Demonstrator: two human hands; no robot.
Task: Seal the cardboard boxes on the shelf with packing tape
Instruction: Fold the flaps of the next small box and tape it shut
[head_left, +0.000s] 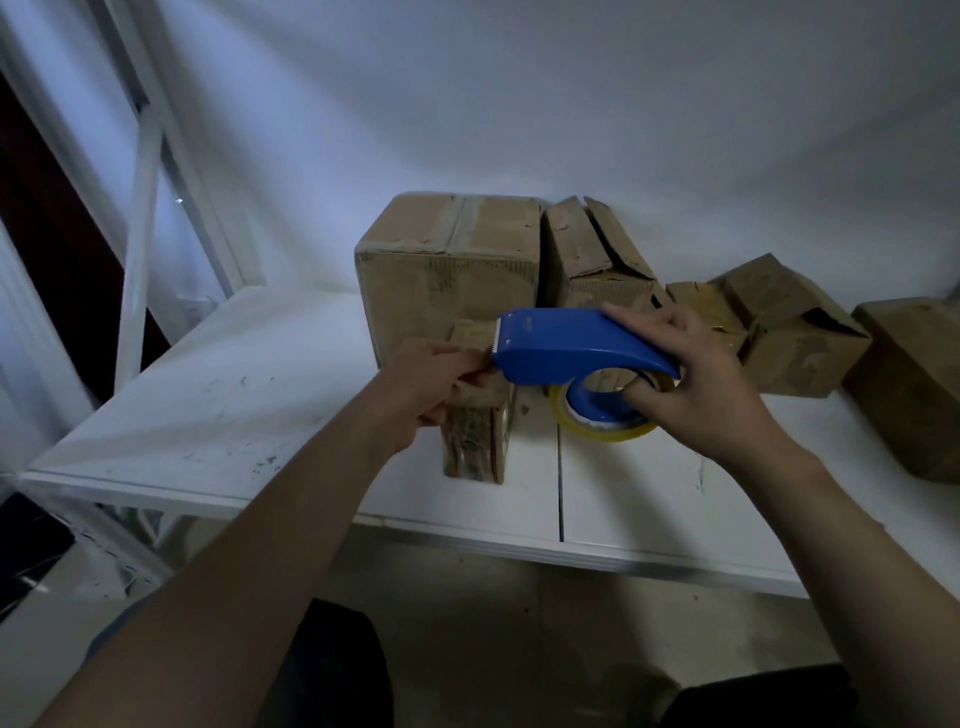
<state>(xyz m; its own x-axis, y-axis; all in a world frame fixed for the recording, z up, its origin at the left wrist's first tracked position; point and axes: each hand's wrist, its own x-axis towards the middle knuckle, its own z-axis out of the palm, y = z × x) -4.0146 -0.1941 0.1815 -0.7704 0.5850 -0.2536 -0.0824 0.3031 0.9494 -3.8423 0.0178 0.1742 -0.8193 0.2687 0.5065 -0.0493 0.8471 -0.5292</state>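
Broadly, a white shelf (249, 415) runs across the view and carries the cardboard boxes against the wall. The large box (447, 260) at the back already looks taped along its top seam, while the box beside it (592, 249) gapes with its flaps up, and two battered boxes (795, 332) lie well apart to the right. A small narrow box (475, 436) stands near the shelf's front edge, probably pulled forward to be sealed next. Above it hangs the blue tape dispenser (566, 343), its yellowish tape roll (602, 423) at the lower end. The right hand (701, 395) grips the dispenser, with fingers curled through the handle to steady it. The left hand (431, 379), fingers bent, pinches at the toothed blade, apparently drawing out the tape end, which is too clear to see.
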